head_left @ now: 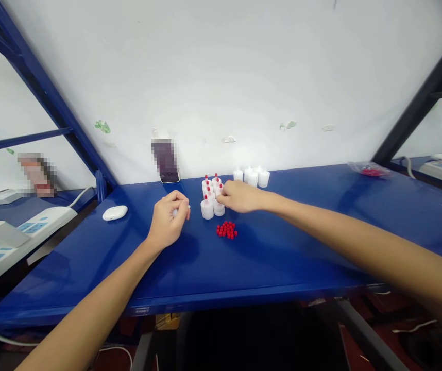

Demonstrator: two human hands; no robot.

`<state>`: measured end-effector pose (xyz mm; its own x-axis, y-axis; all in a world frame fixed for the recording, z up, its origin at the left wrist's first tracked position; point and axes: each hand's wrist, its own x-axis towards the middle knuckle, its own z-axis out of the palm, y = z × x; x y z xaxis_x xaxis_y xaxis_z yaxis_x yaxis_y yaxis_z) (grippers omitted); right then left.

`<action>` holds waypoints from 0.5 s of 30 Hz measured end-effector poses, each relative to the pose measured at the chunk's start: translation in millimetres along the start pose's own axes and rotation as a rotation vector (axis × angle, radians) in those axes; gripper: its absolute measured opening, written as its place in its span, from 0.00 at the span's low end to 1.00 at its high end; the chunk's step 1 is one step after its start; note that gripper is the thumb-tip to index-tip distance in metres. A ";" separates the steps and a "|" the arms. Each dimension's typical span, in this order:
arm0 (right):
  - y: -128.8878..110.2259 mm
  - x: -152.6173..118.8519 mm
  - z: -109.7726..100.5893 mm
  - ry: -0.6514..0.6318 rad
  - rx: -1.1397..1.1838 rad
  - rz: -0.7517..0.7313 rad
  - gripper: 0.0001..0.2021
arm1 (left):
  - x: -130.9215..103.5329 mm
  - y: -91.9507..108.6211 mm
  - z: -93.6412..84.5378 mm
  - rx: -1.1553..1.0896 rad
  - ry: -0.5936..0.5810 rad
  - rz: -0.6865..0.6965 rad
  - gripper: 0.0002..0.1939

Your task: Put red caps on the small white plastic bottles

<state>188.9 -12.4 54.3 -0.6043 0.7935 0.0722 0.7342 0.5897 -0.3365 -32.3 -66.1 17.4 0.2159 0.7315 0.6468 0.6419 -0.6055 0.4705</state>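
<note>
My left hand (169, 219) is curled closed above the blue table, left of the bottle group. Between its fingers shows part of a small white bottle, mostly hidden. My right hand (240, 197) reaches in from the right, its fingers closed at the top of a small white bottle (219, 210) in the front of the group; the hand covers that bottle's upper part. Beside it stands another white bottle (207, 210) with a red cap, and several more red-capped ones are packed behind. A loose pile of small red caps (227, 230) lies in front of the bottles.
Several white bottles without red caps (252, 178) stand near the wall. A phone (167, 162) leans on the wall. A white earbud case (115, 213) lies at left, beside a power strip (31, 232). A plastic bag with red contents (371, 170) is at the far right.
</note>
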 end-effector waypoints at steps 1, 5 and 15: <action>0.3 2.0 -1.2 -0.015 0.016 0.011 0.20 | -0.1 0.1 -0.7 0.028 0.008 0.019 0.23; -2.1 9.7 -4.2 -0.110 0.087 0.072 0.20 | -1.3 -2.6 -0.8 0.115 -0.003 0.087 0.26; 41.6 -12.2 -35.9 0.177 -0.213 0.232 0.23 | -6.6 -4.5 6.2 0.087 -0.105 0.119 0.21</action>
<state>237.9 7.9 73.2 -0.3648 0.9125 0.1851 0.9047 0.3944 -0.1613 -32.1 -66.3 7.3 0.3666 0.6876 0.6267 0.6676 -0.6636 0.3376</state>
